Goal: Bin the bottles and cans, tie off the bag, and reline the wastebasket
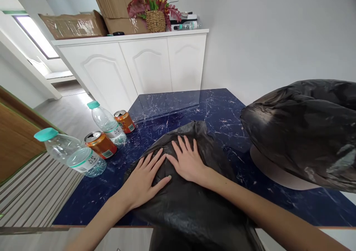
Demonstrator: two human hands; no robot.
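A black plastic bag (189, 206) lies over the front of the dark blue marbled tabletop (222, 117) and hangs past its edge. My left hand (144, 180) rests palm down on the bag's left side, its fingers spread. Just to the right, my right hand (187, 162) presses flat on the bag near its far end, fingers apart too. The thumb of the right hand comes close to the left index finger. What lies inside or beneath the bag is hidden.
At the left edge stand two water bottles (86, 162) with teal caps and two orange cans (101, 145). A bin (278, 169) lined with a black bag (300, 128) stands on the right. Behind, a white cabinet (150, 65) holds cardboard boxes (75, 25) and a flower basket (155, 21).
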